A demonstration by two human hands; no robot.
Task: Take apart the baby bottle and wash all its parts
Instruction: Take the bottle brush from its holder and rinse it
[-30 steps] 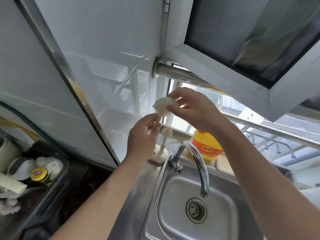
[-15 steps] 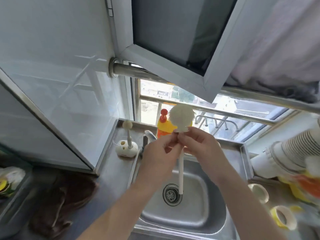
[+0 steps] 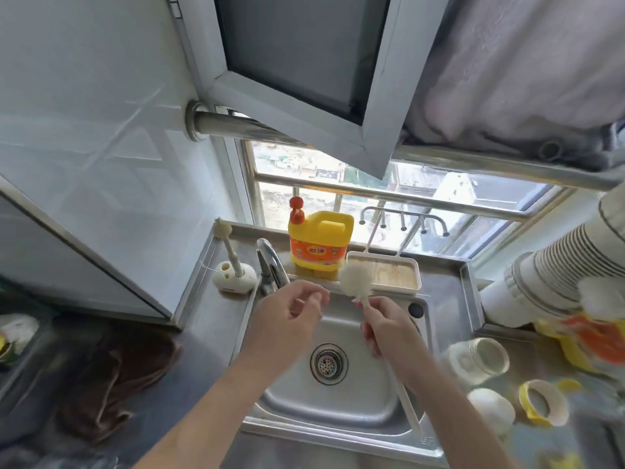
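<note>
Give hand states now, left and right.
Left hand: open, fingers loosely curled, nothing visible in it.
Right hand: closed round the brush handle.

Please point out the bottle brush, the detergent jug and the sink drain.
bottle brush (image 3: 355, 277), head view, bristle head
detergent jug (image 3: 316, 252), head view, front label
sink drain (image 3: 328, 363), head view, strainer centre

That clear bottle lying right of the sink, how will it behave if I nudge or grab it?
Likely to roll: the clear bottle lies on its round side on the smooth steel counter. Probably light, since it looks empty. Glass or plastic I cannot tell, so treat it as breakable.
</note>
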